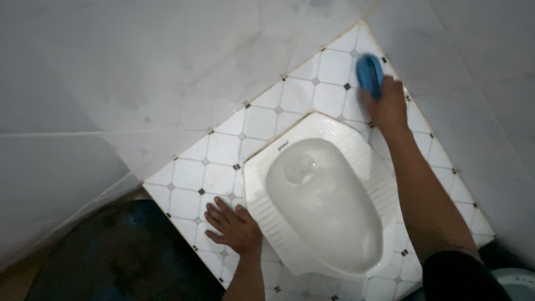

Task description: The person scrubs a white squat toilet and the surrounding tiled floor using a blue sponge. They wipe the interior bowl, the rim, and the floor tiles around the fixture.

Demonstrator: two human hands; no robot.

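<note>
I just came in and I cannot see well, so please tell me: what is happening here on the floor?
A person is bent over a white squat toilet pan set in a raised tiled platform. The right hand grips a blue scrubbing brush and presses it on the tiles at the far corner, near the wall. The left hand lies flat, fingers spread, on the tiles beside the pan's near edge.

A squat pan [323,206] sits in the tiled platform [189,173], walls [139,67] behind.

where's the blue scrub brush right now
In the head view, upper right: the blue scrub brush is under the right hand on the tiled floor, beyond the squat toilet.
</note>
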